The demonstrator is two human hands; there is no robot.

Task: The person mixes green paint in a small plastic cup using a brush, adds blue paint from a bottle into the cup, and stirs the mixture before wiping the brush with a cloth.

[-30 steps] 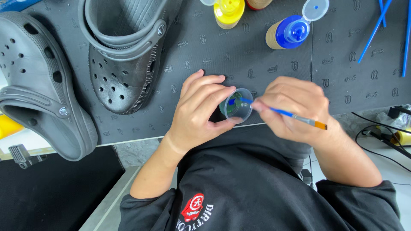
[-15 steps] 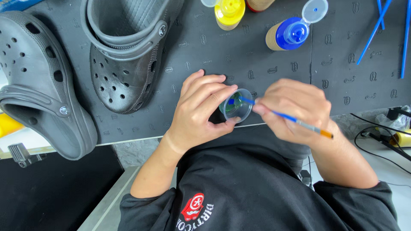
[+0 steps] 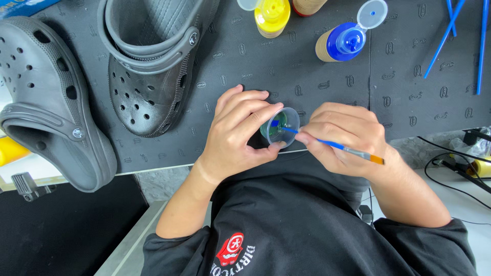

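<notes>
Left hand (image 3: pixel 238 135) grips small clear cup (image 3: pixel 281 127) at the desk's near edge, tilted. Right hand (image 3: pixel 343 138) pinches blue paintbrush (image 3: pixel 327 143), tip inside. Risk: tilt plus stirring could slop paint onto dark mat (image 3: pixel 409 102).

The brush (image 3: pixel 327 143) tip is hidden inside the small cup (image 3: pixel 281 127). The yellow bottle (image 3: pixel 271 15) and two blue sticks (image 3: pixel 463 30) are cut off by the top edge.
</notes>
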